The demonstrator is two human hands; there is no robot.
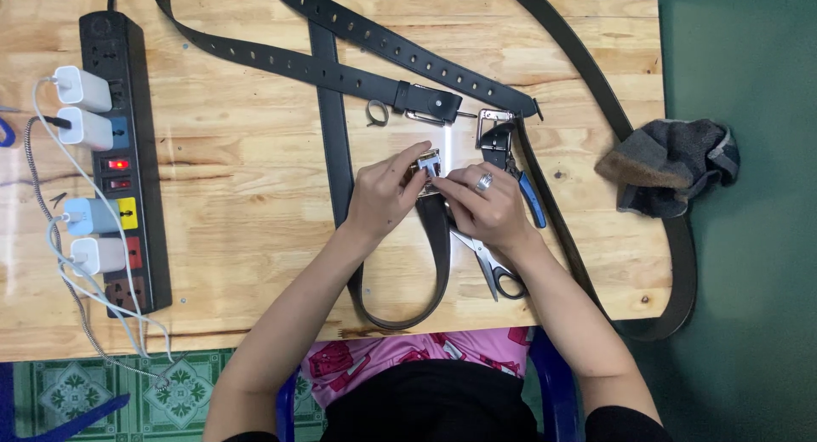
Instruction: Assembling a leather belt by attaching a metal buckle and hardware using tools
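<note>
My left hand and my right hand meet at the middle of the wooden table. Both pinch a small silver belt buckle at the end of a black leather belt that loops down toward my lap and back up the table. A ring shows on my right hand. Scissors lie partly under my right wrist. Blue-handled pliers rest just right of my right hand.
Other black belts with punched holes cross the table top; one ends in a buckle. A loose metal frame and small ring lie nearby. A black power strip with white chargers stands left. A grey cloth hangs off the right edge.
</note>
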